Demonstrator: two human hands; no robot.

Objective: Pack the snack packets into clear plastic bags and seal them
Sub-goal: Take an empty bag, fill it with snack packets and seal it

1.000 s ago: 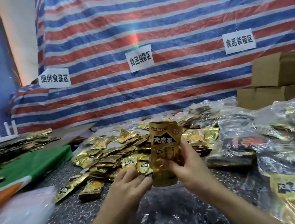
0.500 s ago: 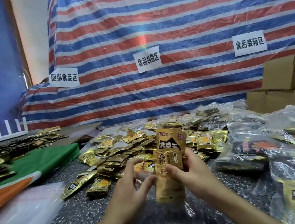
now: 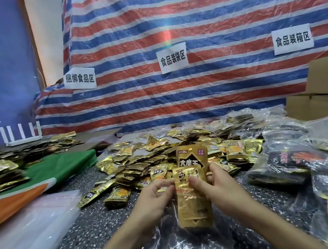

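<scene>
The right hand grips a flat stack of glossy gold foil packets, thumb in front, fingers behind. The left hand pinches the stack's left edge. The stack stands upright over a crinkled clear bag on the speckled table. A loose pile lies behind; filled bags crowd the right.
</scene>
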